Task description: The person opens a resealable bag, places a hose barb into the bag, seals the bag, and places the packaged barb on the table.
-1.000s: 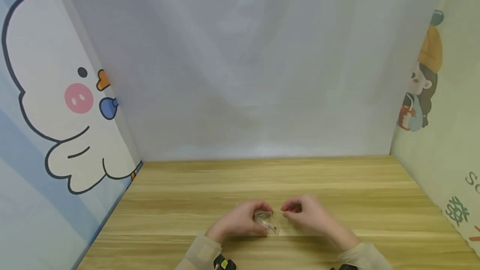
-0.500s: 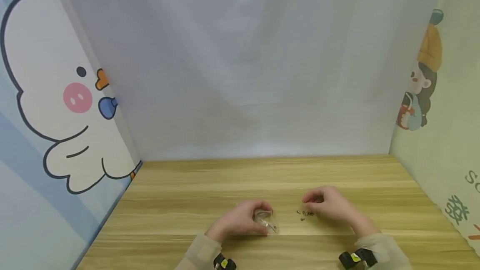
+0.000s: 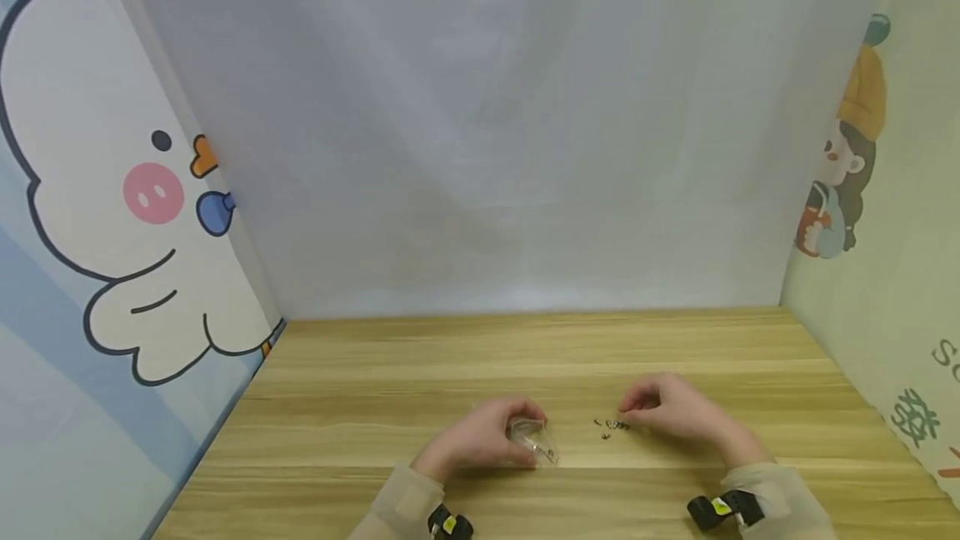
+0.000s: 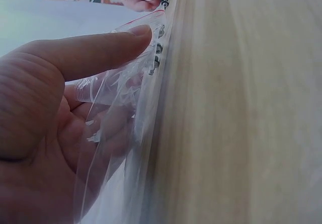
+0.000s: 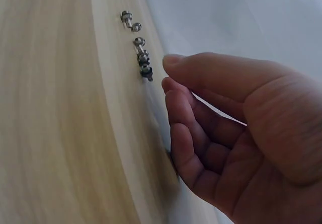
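Observation:
My left hand point(image 3: 491, 438) holds a clear plastic zip bag point(image 3: 525, 433) at the table, with the thumb over its near side and the fingers behind it. Small metal screws show at the bag's right end, and the left wrist view shows these screws point(image 4: 158, 49) below the thumb tip. To the right lies a loose group of several small screws point(image 3: 613, 424) on the wood. My right hand point(image 3: 678, 413) is just right of that group, its fingers bent. In the right wrist view the thumb and index fingertips stand slightly apart beside the screws point(image 5: 143, 58), with nothing visible between them.
The wooden table point(image 3: 420, 365) runs back to a plain pale curtain point(image 3: 480, 148). A cartoon-printed sheet point(image 3: 90, 190) hangs on the left, and another printed sheet point(image 3: 892, 290) on the right. Each wrist wears a black strap device point(image 3: 723, 508).
My right hand has moved right, away from the bag, to the far side of the group of screws, which is now uncovered. The left hand keeps its place with the bag.

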Demonstrator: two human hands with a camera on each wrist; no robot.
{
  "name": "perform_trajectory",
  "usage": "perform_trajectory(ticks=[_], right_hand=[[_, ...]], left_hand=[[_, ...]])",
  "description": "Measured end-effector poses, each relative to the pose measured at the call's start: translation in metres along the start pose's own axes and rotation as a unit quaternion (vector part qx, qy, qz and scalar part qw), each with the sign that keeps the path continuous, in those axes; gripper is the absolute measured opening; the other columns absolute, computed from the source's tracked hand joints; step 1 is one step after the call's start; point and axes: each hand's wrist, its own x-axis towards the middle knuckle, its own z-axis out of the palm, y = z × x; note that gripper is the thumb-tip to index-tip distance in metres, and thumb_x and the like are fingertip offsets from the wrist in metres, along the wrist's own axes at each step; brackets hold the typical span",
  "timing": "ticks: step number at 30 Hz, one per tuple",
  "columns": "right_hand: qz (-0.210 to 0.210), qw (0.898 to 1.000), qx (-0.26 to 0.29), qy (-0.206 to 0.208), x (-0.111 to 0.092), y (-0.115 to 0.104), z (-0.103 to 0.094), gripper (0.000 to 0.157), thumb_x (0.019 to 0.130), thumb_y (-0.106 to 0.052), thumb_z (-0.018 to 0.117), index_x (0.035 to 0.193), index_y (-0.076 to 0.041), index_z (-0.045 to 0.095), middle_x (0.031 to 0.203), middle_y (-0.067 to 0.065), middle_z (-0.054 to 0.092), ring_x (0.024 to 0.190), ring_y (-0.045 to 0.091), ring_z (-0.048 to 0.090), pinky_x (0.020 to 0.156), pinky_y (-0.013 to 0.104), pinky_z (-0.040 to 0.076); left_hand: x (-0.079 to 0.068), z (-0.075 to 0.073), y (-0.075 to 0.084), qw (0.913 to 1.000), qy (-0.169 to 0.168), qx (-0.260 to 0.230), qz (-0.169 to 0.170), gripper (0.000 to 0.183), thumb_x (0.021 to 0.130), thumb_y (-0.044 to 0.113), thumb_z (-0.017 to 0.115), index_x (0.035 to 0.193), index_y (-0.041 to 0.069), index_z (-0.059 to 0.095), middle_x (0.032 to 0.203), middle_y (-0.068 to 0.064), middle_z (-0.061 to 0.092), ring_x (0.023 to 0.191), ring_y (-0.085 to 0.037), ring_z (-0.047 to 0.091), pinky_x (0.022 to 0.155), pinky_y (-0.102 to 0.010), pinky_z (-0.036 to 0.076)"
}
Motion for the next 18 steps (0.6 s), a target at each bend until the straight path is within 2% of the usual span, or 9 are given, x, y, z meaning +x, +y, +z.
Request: perform_trajectory(ticks=[8, 18], right_hand=[[-0.006, 1.000, 0.010, -0.019, -0.0026, 0.0077, -0.0019, 0.016, 0.092, -0.013, 0.083, 0.104, -0.005, 0.077, 0.093, -0.001, 0.072, 0.084, 0.011, 0.065, 0.075, 0.026, 0.055], [0.002, 0.999, 0.022, -0.023, -0.0041, 0.0082, 0.0014, 0.020, 0.091, -0.013, 0.084, 0.107, -0.004, 0.075, 0.093, 0.000, 0.069, 0.084, 0.011, 0.062, 0.075, 0.025, 0.054]], left_hand=[[-0.0002, -0.0013, 0.0003, 1.0000, 0.001, 0.009, 0.000, 0.053, 0.079, 0.016, 0.094, 0.126, 0.020, 0.071, 0.124, 0.011, 0.069, 0.114, -0.008, 0.061, 0.105, -0.031, 0.047], [-0.0006, -0.0014, 0.0008, 1.0000, -0.001, 0.003, 0.003, 0.053, 0.078, 0.015, 0.094, 0.127, 0.018, 0.071, 0.122, 0.011, 0.069, 0.112, -0.007, 0.061, 0.104, -0.031, 0.047]])
